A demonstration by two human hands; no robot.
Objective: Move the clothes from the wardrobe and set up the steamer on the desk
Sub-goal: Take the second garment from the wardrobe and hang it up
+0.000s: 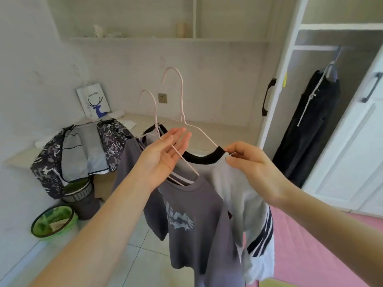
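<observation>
Two shirts hang on pale pink wire hangers in front of me. The dark grey T-shirt point(192, 222) with a light print is nearer me, and the light grey shirt point(234, 187) with a black collar and dark sleeve stripes is behind it. My left hand point(163, 156) is palm up with straight fingers under the wires of the hangers point(180, 96). My right hand point(252, 164) pinches the light grey shirt's shoulder at the collar. The desk point(217, 129) lies beyond, with a patterned dark jacket point(83, 148) draped over its left end. No steamer is visible.
The open wardrobe point(290, 79) stands at right with a black garment point(310, 125) hanging on its rail. A white paper bag with a blue deer point(94, 102) leans on the desk's back wall. A grey bin point(80, 195) and a green basin point(53, 222) sit on the floor at left. A pink mat point(310, 245) is at lower right.
</observation>
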